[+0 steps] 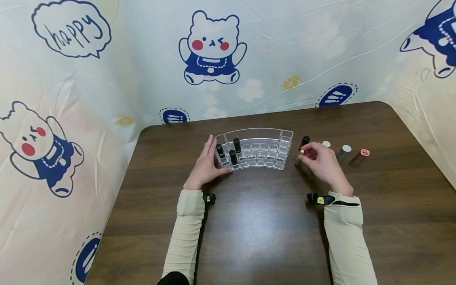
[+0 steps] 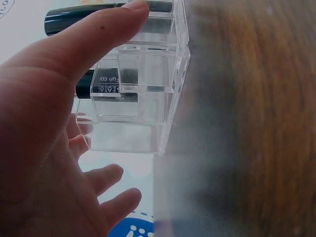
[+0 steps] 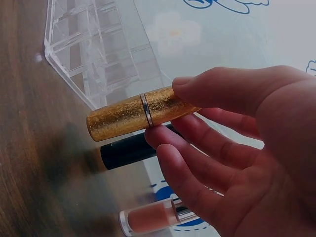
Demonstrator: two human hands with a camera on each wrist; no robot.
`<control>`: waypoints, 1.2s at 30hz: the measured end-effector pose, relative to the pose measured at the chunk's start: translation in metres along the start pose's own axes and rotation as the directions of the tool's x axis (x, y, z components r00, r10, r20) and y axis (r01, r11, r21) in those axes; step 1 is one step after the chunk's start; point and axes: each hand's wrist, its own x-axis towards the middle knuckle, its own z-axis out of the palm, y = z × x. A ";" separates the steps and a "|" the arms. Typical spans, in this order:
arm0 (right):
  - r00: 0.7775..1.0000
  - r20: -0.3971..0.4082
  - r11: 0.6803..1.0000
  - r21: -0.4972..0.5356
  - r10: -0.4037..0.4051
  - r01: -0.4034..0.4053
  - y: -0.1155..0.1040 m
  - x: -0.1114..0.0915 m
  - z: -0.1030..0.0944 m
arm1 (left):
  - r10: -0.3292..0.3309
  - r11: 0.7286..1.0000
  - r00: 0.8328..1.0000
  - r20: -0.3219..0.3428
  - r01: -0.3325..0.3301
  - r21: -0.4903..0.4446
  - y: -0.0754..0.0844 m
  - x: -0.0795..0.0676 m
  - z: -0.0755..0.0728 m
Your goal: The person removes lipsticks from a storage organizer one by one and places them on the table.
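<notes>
A curved clear acrylic lipstick organizer [image 1: 265, 147] with stepped rows of compartments stands on the table. Three black-capped tubes [image 1: 236, 145] sit upright in its left part. My left hand [image 1: 208, 168] rests at the organizer's left end, thumb at the front corner and fingers extended along the side; in the left wrist view the thumb [image 2: 106, 29] lies across a black tube. To the right of the organizer, my right hand [image 1: 320, 160] pinches a gold glitter lipstick tube [image 3: 116, 117] between thumb and fingers, its lower end pointing down toward the table.
Behind the gold tube stands a black tube [image 3: 126, 152]. Farther right are a white-topped tube [image 1: 326, 144], a grey-capped tube [image 1: 344, 152] and a brown tube [image 1: 359, 158]. A printed cloth [image 1: 270, 51] hangs behind the dark wooden table [image 1: 249, 229].
</notes>
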 end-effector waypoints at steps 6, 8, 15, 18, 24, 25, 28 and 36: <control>1.000 0.018 1.000 0.007 0.016 -0.016 0.000 0.000 0.000 | -0.011 1.000 1.000 0.010 0.011 -0.002 0.000 -0.002 0.000; 1.000 0.020 1.000 0.007 0.019 -0.019 0.000 0.000 0.000 | -0.009 1.000 1.000 0.011 0.009 -0.003 0.000 -0.002 0.000; 1.000 0.020 1.000 -0.004 0.016 -0.016 0.002 0.000 0.001 | 0.000 1.000 1.000 0.006 0.000 0.000 -0.002 -0.002 0.001; 1.000 0.016 1.000 -0.009 0.010 -0.010 0.003 0.001 0.002 | 0.000 1.000 1.000 0.006 0.000 0.003 -0.002 -0.001 0.001; 1.000 0.013 1.000 -0.014 0.006 -0.005 0.004 0.002 0.003 | 0.004 1.000 1.000 -0.003 -0.004 0.000 0.000 -0.001 0.000; 1.000 0.014 1.000 -0.014 0.006 -0.006 0.004 0.002 0.003 | 0.002 1.000 1.000 -0.004 -0.002 0.001 0.000 -0.001 0.000; 1.000 0.018 1.000 -0.015 0.009 -0.009 0.004 0.002 0.003 | -0.002 1.000 1.000 -0.006 0.002 0.002 0.000 -0.001 0.001; 0.999 0.035 1.000 -0.006 0.021 -0.020 0.004 0.001 0.003 | -0.007 1.000 1.000 -0.003 0.007 0.011 0.000 0.001 0.001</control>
